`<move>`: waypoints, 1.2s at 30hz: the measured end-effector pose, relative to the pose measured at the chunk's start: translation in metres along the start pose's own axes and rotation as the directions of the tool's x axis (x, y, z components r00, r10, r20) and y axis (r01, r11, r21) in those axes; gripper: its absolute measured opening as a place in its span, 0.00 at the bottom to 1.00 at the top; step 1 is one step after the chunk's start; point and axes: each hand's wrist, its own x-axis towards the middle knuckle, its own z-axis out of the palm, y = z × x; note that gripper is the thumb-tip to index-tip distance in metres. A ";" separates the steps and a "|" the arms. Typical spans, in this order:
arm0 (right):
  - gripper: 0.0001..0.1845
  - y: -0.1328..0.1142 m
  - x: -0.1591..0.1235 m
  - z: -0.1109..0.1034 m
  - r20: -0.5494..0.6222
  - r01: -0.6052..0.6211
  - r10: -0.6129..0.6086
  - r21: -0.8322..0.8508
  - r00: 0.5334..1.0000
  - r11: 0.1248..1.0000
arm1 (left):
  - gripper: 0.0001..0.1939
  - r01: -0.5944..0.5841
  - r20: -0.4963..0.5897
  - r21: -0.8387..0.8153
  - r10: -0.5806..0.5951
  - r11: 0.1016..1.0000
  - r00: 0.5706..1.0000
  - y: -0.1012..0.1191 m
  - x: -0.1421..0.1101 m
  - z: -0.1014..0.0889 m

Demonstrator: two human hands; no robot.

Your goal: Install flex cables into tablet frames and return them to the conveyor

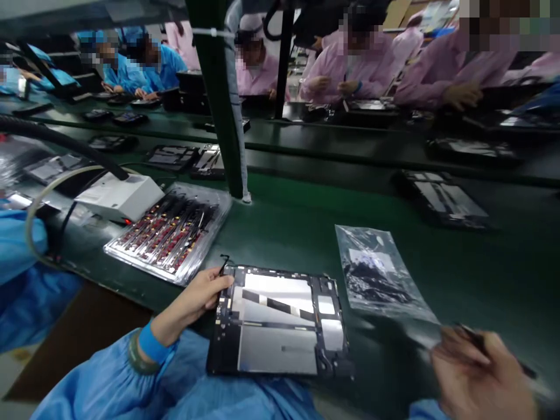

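My left hand (205,294) grips the upper left edge of an opened tablet (280,350), thumb on top. The tablet's silvery panels and dark striped cables face up, and its near edge overhangs the bench over my lap. A small black flex cable (224,258) sticks up at the corner beside my fingers. At the lower right, my right hand (485,373) is smeared by motion, its fingers closed around a slim dark pen-like tool (475,338) whose exact kind is blurred. Just beyond that hand lies a clear plastic bag (376,268) with dark small parts inside.
A clear tray (168,233) of red and black parts lies left of the tablet, beside a white box (120,195) with a hose. A green post (219,105) rises behind. More opened tablets (446,198) lie along the line, where co-workers (345,76) sit opposite.
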 end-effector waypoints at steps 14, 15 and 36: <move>0.21 0.100 0.016 0.112 0.349 0.204 0.022 -0.598 0.937 0.775 | 0.24 -0.295 0.068 -0.076 0.301 0.952 0.951 -0.003 -0.027 0.030; 0.22 0.104 0.018 0.114 0.350 0.210 0.028 -0.623 0.936 0.753 | 0.24 -0.292 0.086 -0.086 0.299 0.953 0.950 -0.005 -0.027 0.031; 0.16 0.097 0.010 0.119 0.295 0.349 -0.210 -0.580 0.932 0.736 | 0.24 -0.197 0.212 -0.185 0.235 0.963 0.949 -0.028 -0.024 0.035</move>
